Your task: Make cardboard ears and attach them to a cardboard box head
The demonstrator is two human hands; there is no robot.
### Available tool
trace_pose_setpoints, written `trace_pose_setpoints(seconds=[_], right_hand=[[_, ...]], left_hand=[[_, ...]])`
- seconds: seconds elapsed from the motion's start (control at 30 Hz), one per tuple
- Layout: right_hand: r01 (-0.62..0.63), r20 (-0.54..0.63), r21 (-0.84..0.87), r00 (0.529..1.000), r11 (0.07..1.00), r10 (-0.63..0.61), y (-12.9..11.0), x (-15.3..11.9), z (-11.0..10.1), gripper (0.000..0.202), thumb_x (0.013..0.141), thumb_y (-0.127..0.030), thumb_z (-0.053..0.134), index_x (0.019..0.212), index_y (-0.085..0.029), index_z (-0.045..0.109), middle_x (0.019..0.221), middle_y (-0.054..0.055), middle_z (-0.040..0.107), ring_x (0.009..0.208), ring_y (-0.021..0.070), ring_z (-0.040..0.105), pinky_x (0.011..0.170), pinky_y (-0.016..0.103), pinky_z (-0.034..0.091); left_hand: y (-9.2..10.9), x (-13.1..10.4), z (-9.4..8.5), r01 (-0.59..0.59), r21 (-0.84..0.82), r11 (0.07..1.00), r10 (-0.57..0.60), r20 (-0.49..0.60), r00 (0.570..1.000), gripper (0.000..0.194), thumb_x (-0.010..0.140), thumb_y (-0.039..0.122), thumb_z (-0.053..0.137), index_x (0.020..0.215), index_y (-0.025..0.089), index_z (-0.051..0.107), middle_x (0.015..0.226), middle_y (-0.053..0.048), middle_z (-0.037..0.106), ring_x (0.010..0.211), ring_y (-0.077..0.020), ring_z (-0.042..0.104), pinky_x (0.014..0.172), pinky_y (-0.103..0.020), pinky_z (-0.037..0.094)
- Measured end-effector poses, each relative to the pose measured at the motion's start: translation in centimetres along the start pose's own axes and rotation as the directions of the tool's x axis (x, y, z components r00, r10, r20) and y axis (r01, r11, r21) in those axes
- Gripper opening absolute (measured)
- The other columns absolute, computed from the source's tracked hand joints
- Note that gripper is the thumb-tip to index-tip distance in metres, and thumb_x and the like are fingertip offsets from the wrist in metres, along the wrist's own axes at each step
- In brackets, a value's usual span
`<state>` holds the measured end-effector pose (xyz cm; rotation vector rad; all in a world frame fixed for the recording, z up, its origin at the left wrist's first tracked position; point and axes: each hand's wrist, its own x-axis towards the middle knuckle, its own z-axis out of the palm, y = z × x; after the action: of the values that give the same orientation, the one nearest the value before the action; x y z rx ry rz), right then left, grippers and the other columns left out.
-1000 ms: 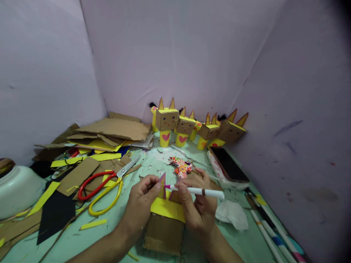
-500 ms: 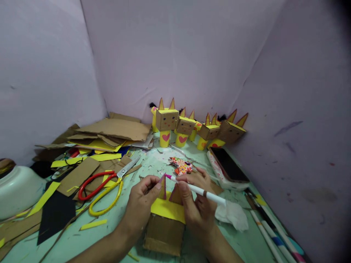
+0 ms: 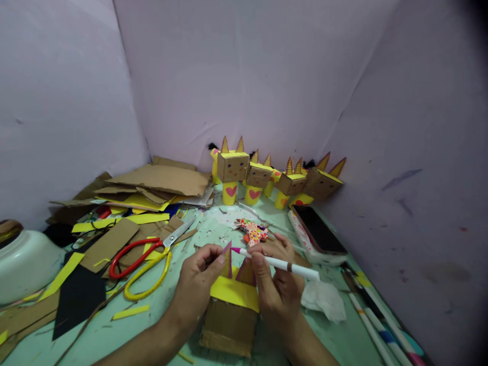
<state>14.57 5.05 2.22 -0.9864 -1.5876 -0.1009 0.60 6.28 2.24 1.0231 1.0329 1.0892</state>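
My left hand [image 3: 198, 284] pinches a small pointed cardboard ear [image 3: 227, 258] that stands on the yellow top of a cardboard box figure [image 3: 231, 315] lying in front of me. My right hand [image 3: 276, 287] holds a white marker [image 3: 280, 264] with a pink tip, and the tip touches the upper edge of that ear. A second ear [image 3: 246, 272] stands just to the right, partly behind my right fingers.
Red-and-yellow scissors [image 3: 147, 259] lie to the left among cardboard and yellow paper scraps [image 3: 152, 185]. Several finished box figures [image 3: 267, 178] line the back wall. A phone [image 3: 318, 231], a tissue [image 3: 324, 300], more markers [image 3: 377, 325] lie right; a white bowl [image 3: 23, 262] sits far left.
The marker tip moved up along the ear's edge and then slightly back down near its top. My left hand kept its pinch on the ear.
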Motion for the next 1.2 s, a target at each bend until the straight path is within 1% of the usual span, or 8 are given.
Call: trace_pose_setpoints(seconds=[0.53, 0.63, 0.73, 0.9, 0.97, 1.07, 1.13, 1.2], right_hand=[[-0.020, -0.003, 0.070, 1.000, 0.997, 0.020, 0.0, -0.1, -0.1, 0.019, 0.083, -0.007, 0.050, 0.072, -0.021, 0.056, 0.063, -0.004, 0.063, 0.064, 0.0161, 0.062, 0.091, 0.046, 0.033], [-0.055, -0.078, 0.120, 0.995, 0.991, 0.065, 0.1, -0.1, -0.1, 0.016, 0.085, -0.012, 0.051, 0.077, -0.022, 0.060, 0.064, -0.003, 0.064, 0.066, 0.0171, 0.061, 0.091, 0.047, 0.036], [-0.239, -0.172, 0.220, 0.945, 0.946, 0.278, 0.0, -0.1, -0.2, 0.013, 0.089, -0.021, 0.050, 0.091, -0.022, 0.063, 0.072, 0.001, 0.066, 0.070, 0.0180, 0.061, 0.075, 0.039, 0.046], [-0.496, -0.174, 0.322, 0.806, 0.806, 0.565, -0.6, -1.8, -2.3, 0.019, 0.091, -0.034, 0.049, 0.098, -0.021, 0.061, 0.075, 0.002, 0.067, 0.065, 0.0158, 0.058, 0.064, 0.031, 0.047], [-0.535, -0.128, 0.290, 0.801, 0.794, 0.586, -1.0, -3.0, -3.7, 0.021, 0.091, -0.037, 0.048, 0.097, -0.022, 0.061, 0.078, 0.002, 0.069, 0.067, 0.0166, 0.059, 0.066, 0.031, 0.047], [-0.517, 0.044, 0.278, 0.849, 0.810, 0.527, -1.6, -5.0, -5.9, 0.028, 0.088, -0.042, 0.052, 0.110, -0.024, 0.057, 0.098, 0.005, 0.070, 0.088, 0.0215, 0.062, 0.079, 0.036, 0.046], [-0.517, 0.233, 0.301, 0.855, 0.801, 0.464, -1.8, -5.9, -6.7, 0.048, 0.080, -0.043, 0.062, 0.123, -0.027, 0.048, 0.121, 0.007, 0.062, 0.110, 0.0261, 0.056, 0.092, 0.040, 0.041], [-0.565, 0.394, 0.305, 0.808, 0.767, 0.438, -1.8, -6.5, -6.7, 0.071, 0.069, -0.041, 0.074, 0.130, -0.028, 0.040, 0.134, 0.008, 0.053, 0.122, 0.0291, 0.047, 0.100, 0.042, 0.036]], left_hand=[[-0.1, -0.1, -0.1, -0.007, -0.013, 1.000, 0.007, 0.010, 1.000, 0.023, 0.070, 0.037, 0.069, 0.074, 0.016, 0.059, 0.065, 0.002, 0.058, 0.061, -0.0126, 0.051, 0.056, -0.022, 0.041], [0.2, -0.2, -0.1, 0.003, -0.003, 1.000, -0.002, 0.009, 1.000, 0.024, 0.071, 0.037, 0.068, 0.075, 0.016, 0.059, 0.064, 0.002, 0.056, 0.059, -0.0118, 0.049, 0.055, -0.022, 0.041], [0.1, -0.4, -0.8, -0.018, 0.013, 1.000, 0.017, 0.074, 0.997, 0.025, 0.076, 0.040, 0.064, 0.086, 0.017, 0.059, 0.074, 0.000, 0.059, 0.066, -0.0146, 0.055, 0.064, -0.026, 0.045], [-1.8, -1.2, -4.3, -0.164, 0.142, 0.976, 0.109, 0.331, 0.937, 0.062, 0.073, 0.055, 0.064, 0.122, 0.021, 0.048, 0.123, -0.013, 0.054, 0.118, -0.0319, 0.048, 0.100, -0.043, 0.036], [-2.4, -2.3, -5.8, -0.204, 0.170, 0.964, 0.121, 0.402, 0.908, 0.086, 0.066, 0.063, 0.066, 0.136, 0.023, 0.036, 0.138, -0.014, 0.043, 0.129, -0.0363, 0.037, 0.106, -0.048, 0.028], [-2.5, -4.0, -7.1, -0.234, 0.326, 0.916, 0.053, 0.481, 0.875, 0.115, 0.058, 0.059, 0.074, 0.147, 0.026, 0.008, 0.151, -0.013, 0.025, 0.138, -0.0373, 0.019, 0.111, -0.051, 0.016], [-2.1, -4.8, -7.0, -0.245, 0.443, 0.862, 0.004, 0.478, 0.879, 0.121, 0.059, 0.047, 0.078, 0.148, 0.023, -0.001, 0.153, -0.014, 0.019, 0.139, -0.0364, 0.016, 0.111, -0.052, 0.015], [-1.8, -5.0, -6.5, -0.247, 0.520, 0.817, -0.004, 0.434, 0.901, 0.113, 0.063, 0.037, 0.076, 0.147, 0.019, 0.004, 0.152, -0.015, 0.022, 0.138, -0.0351, 0.021, 0.111, -0.049, 0.018]])
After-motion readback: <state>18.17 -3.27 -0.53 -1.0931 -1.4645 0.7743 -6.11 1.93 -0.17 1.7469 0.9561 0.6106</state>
